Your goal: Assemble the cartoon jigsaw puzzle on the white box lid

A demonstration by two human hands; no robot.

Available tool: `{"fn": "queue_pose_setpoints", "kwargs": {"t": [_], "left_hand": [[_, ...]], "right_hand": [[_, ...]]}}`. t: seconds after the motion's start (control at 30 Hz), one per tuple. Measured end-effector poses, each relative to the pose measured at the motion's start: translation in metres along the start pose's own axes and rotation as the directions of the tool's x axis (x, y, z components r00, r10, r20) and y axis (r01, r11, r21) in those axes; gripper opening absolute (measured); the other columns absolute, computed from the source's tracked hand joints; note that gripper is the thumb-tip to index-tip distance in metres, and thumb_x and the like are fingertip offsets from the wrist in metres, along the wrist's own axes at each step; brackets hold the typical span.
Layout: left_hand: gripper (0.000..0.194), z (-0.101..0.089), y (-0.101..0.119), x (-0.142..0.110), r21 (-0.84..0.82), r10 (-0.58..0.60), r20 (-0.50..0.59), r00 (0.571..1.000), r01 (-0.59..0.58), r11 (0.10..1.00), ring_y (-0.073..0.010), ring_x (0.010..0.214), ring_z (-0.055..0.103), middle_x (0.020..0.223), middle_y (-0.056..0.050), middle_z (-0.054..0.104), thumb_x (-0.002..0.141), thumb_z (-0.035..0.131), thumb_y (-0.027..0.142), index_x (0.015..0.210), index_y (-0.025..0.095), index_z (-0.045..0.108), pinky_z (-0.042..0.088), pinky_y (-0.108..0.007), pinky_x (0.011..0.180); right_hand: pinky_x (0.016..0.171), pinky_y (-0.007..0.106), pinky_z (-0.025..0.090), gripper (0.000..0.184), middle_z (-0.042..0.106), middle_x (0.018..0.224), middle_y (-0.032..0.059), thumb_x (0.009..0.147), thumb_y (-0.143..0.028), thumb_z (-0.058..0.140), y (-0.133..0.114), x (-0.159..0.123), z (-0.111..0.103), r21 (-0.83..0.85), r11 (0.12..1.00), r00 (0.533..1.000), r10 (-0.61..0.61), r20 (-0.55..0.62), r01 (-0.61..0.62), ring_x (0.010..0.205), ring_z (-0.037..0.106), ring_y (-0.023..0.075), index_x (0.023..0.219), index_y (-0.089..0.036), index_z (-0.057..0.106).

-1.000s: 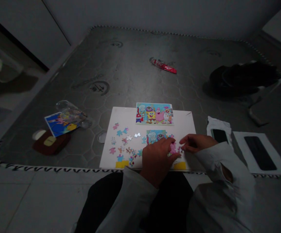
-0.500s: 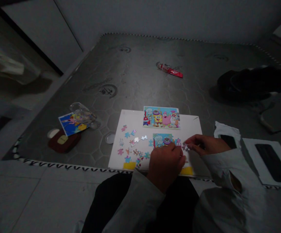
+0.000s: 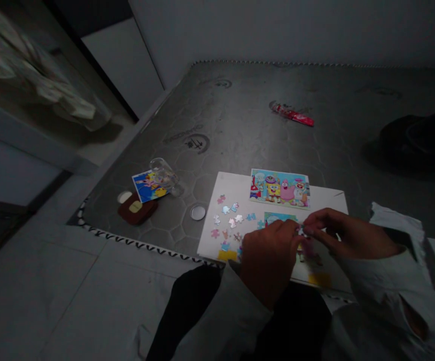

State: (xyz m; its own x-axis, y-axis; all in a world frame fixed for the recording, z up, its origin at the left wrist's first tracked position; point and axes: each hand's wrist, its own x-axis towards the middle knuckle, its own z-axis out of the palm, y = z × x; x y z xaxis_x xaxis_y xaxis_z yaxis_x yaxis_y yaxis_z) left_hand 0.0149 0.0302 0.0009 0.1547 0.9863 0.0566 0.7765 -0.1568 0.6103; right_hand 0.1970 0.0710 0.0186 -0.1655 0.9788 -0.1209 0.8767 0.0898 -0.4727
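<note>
My right hand (image 3: pixel 347 233) pinches a small puzzle piece (image 3: pixel 301 230) between thumb and fingertips. Curled beside it, my left hand (image 3: pixel 268 258) has its thumb and forefinger closed at the same piece, the two hands' fingertips almost meeting. Beneath the hands lies a partly joined jigsaw (image 3: pixel 277 217), its lower part mostly hidden by my left hand. Just behind it, a cartoon picture card (image 3: pixel 279 188) rests on the white board (image 3: pixel 232 181). Loose puzzle pieces (image 3: pixel 233 222), several of them, are scattered over the board's left side.
Left of the board are a round lid (image 3: pixel 197 212), a brown case (image 3: pixel 137 208), a blue picture card (image 3: pixel 150 189) and a clear plastic container (image 3: pixel 164 173). Farther back lies a red wrapper (image 3: pixel 294 115). A dark bag-like object (image 3: pixel 420 140) sits at the right.
My right hand has brought the puzzle piece left, in to my left hand's fingertips over the jigsaw. The view has turned left, so everything appears shifted right.
</note>
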Motion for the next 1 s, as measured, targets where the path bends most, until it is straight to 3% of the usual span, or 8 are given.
{"fn": "queue_pose_setpoints", "kwargs": {"t": [0.27,0.43,0.57,0.73,0.87,1.0], "left_hand": [[0.016,-0.035,-0.019,0.002,-0.051,-0.198,0.044,0.979,0.200,0.978,-0.0199,0.081,0.073,0.087,0.005,0.081,0.095,0.070,0.044,0.089,0.032,0.078,0.047,-0.031,0.067],[0.017,-0.055,-0.029,0.001,0.035,-0.279,0.151,0.948,0.277,0.960,-0.0214,0.086,0.074,0.091,0.004,0.081,0.096,0.069,0.044,0.091,0.032,0.079,0.046,-0.032,0.069],[0.023,-0.068,-0.029,0.000,0.091,-0.333,0.236,0.913,0.320,0.943,-0.0224,0.090,0.074,0.094,0.001,0.082,0.099,0.063,0.046,0.093,0.030,0.079,0.046,-0.032,0.072],[0.021,-0.080,-0.036,0.001,0.107,-0.366,0.269,0.891,0.350,0.931,-0.0231,0.093,0.074,0.094,0.001,0.082,0.097,0.065,0.045,0.093,0.030,0.079,0.045,-0.032,0.072],[0.018,-0.081,-0.049,0.003,0.137,-0.443,0.230,0.867,0.422,0.896,-0.0235,0.094,0.073,0.096,0.002,0.082,0.093,0.070,0.045,0.091,0.031,0.080,0.045,-0.032,0.073],[0.019,-0.078,-0.052,0.003,0.159,-0.456,0.192,0.869,0.431,0.888,-0.0243,0.092,0.072,0.096,0.000,0.081,0.094,0.068,0.044,0.090,0.029,0.080,0.045,-0.033,0.073]], "right_hand": [[0.061,0.028,0.043,0.010,0.073,0.077,-0.0019,0.085,-0.037,0.059,-0.030,0.006,0.015,0.062,0.991,0.993,-0.117,0.026,0.115,0.057,0.059,0.0146,0.087,-0.028,0.064],[0.060,0.026,0.041,0.006,0.074,0.075,-0.0037,0.085,-0.032,0.063,-0.045,0.012,0.026,0.087,0.987,0.984,-0.143,0.109,0.134,0.058,0.061,0.0130,0.088,-0.028,0.065],[0.060,0.025,0.041,0.005,0.075,0.076,-0.0053,0.087,-0.032,0.064,-0.054,0.011,0.032,0.093,0.983,0.981,-0.166,0.099,0.156,0.058,0.064,0.0129,0.089,-0.028,0.064],[0.057,0.025,0.038,0.004,0.073,0.071,-0.0072,0.085,-0.030,0.066,-0.054,0.009,0.034,0.026,0.989,0.987,-0.149,0.068,0.147,0.053,0.061,0.0121,0.088,-0.029,0.064],[0.057,0.025,0.039,0.009,0.073,0.071,-0.0056,0.086,-0.037,0.067,-0.044,0.011,0.028,-0.052,0.996,0.997,-0.071,0.022,0.073,0.058,0.064,0.0141,0.089,-0.029,0.066],[0.057,0.025,0.039,0.013,0.074,0.073,-0.0059,0.087,-0.041,0.066,-0.037,0.014,0.024,-0.079,0.996,0.998,-0.035,0.046,0.039,0.056,0.062,0.0136,0.089,-0.029,0.067]]}}
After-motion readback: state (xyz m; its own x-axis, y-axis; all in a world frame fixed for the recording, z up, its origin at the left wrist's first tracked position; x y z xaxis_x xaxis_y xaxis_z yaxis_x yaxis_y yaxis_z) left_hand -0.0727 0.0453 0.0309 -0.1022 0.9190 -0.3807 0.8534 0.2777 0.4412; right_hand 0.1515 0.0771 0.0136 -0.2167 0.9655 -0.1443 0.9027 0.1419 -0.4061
